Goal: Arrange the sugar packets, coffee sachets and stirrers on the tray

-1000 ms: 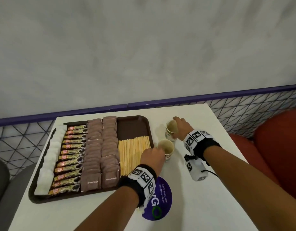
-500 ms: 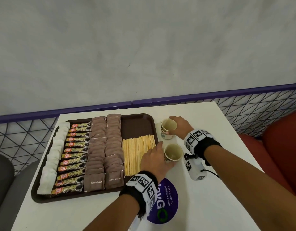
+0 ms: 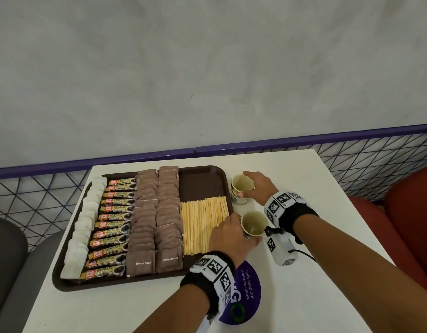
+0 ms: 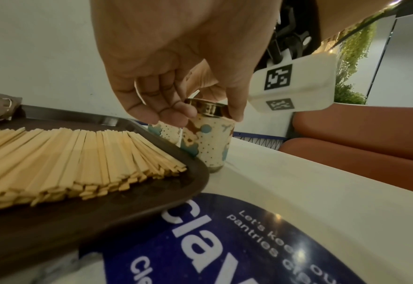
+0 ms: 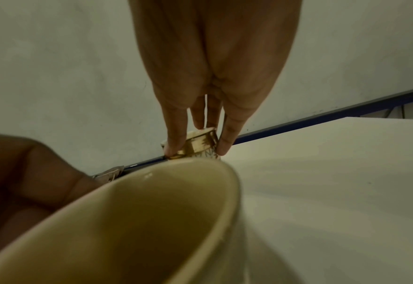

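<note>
Sticker [image 3: 246, 294], purple, nearest on white table [image 3: 328, 296], partly under left wrist.

Left hand [image 3: 229, 236]: fingers curled round near cup [image 3: 253, 223] at its rim; cup upright on table, just off tray's right edge. Cup patterned with a gold band at the rim [image 4: 208, 132].

Tray [image 3: 203, 181], brown, left of both hands. Stirrers [image 3: 203, 227] in a flat row at its right side, just left of left hand, apart from it. Further left: two columns of brown sugar packets [image 3: 154, 222], one column of coffee sachets [image 3: 111, 227], white packets [image 3: 84, 227] along left edge.

Right hand [image 3: 259, 188]: fingertips [image 5: 222, 148] grip far cup [image 3: 241, 188] by its rim from above; cup upright beside tray's far right corner.
</note>
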